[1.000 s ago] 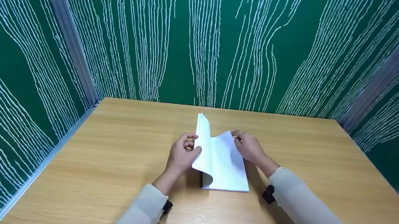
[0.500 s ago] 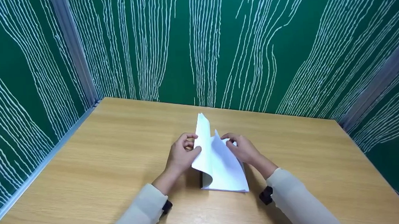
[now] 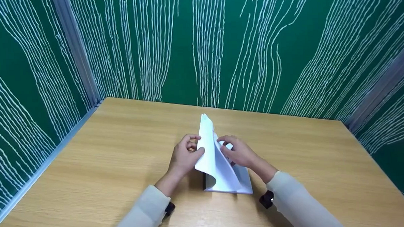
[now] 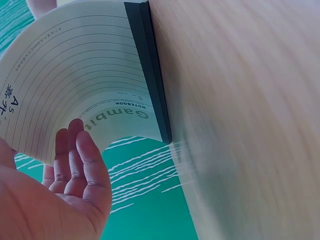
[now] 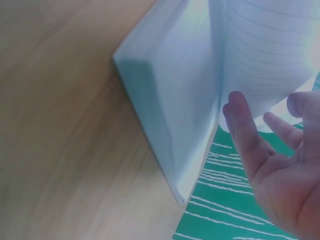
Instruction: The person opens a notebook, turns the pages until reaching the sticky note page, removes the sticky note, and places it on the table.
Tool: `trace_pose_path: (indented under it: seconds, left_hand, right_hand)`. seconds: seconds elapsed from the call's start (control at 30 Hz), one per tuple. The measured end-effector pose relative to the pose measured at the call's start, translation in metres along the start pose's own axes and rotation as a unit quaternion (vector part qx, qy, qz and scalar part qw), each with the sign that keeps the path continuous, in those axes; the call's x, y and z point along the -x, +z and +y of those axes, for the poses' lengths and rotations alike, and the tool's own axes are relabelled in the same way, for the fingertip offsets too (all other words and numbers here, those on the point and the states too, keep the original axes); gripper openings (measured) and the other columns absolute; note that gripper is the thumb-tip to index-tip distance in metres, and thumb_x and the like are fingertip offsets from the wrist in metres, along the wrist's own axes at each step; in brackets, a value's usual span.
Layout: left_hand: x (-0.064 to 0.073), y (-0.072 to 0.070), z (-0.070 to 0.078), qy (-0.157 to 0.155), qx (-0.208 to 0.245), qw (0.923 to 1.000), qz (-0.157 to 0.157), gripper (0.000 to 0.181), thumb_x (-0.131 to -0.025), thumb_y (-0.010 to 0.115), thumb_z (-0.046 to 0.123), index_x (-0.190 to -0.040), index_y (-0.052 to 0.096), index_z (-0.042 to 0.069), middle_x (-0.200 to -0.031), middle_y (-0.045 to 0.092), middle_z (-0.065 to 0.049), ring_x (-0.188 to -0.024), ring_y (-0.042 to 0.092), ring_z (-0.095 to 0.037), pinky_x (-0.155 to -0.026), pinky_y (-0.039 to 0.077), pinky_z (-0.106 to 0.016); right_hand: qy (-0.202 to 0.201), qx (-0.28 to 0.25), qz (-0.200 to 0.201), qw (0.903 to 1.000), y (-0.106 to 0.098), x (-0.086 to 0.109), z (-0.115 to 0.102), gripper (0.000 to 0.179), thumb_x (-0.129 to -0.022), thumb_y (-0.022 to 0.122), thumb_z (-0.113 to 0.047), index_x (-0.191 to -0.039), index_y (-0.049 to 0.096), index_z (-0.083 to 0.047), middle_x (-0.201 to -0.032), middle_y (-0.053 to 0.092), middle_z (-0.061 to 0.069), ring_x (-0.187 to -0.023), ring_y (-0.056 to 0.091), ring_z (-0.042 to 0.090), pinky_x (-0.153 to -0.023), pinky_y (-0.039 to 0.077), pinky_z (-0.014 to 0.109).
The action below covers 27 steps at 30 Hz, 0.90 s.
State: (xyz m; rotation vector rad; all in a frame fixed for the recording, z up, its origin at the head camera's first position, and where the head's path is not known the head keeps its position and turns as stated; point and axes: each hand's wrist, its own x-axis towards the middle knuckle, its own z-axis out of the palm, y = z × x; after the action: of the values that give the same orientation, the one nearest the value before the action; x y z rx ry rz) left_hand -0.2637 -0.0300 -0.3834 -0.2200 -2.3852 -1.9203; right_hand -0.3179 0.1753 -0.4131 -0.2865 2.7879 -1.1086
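White notebook (image 3: pixel 245 183): gripping leaves (image 3: pixel 206 140) with left hand (image 3: pixel 183 158), nine o'clock; touching raised page (image 3: pixel 225 175) with loose right hand (image 3: pixel 240 153), two o'clock.

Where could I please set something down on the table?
Bare tabletop stretches from the left hand to the left wall, from the right hand to the right wall, and between the notebook and the back wall. It is crowded around the notebook, between both hands.
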Motion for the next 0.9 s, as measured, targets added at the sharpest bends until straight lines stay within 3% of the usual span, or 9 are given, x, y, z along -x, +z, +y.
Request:
trace_pose_path:
  seconds: [0.23, 0.57, 0.9]
  left_hand:
    - [-0.014, 0.008, -0.029, 0.018, -0.005, 0.9998, 0.010, 0.031, -0.076, 0.062, 0.022, -0.105, 0.052, 0.024, -0.077, 0.059, -0.002, -0.067, 0.055, -0.016, -0.060, 0.047, -0.026]
    - [-0.015, 0.007, -0.031, 0.017, -0.008, 0.9998, 0.008, 0.029, -0.078, 0.060, 0.026, -0.105, 0.052, 0.026, -0.076, 0.060, -0.001, -0.067, 0.054, -0.015, -0.057, 0.046, -0.026]
    - [-0.014, 0.006, -0.029, 0.019, 0.004, 0.9998, 0.002, 0.028, -0.079, 0.058, 0.029, -0.106, 0.052, 0.024, -0.077, 0.060, -0.003, -0.069, 0.056, -0.015, -0.058, 0.047, -0.026]
  right_hand:
    - [0.009, -0.011, 0.007, 0.9999, 0.004, 0.005, -0.009, 0.034, -0.084, 0.053, -0.035, -0.117, 0.047, -0.039, -0.118, 0.044, 0.000, -0.091, 0.053, 0.022, -0.052, 0.051, 0.030]
    - [-0.025, -0.055, -0.004, 0.9982, 0.010, 0.010, -0.019, 0.050, -0.084, 0.053, -0.037, -0.129, 0.033, -0.040, -0.128, 0.037, 0.002, -0.084, 0.057, 0.019, -0.055, 0.051, 0.031]
    - [-0.046, -0.073, -0.007, 0.9962, 0.015, 0.013, -0.025, 0.054, -0.082, 0.054, -0.040, -0.130, 0.029, -0.040, -0.131, 0.036, 0.004, -0.084, 0.059, 0.020, -0.058, 0.052, 0.033]
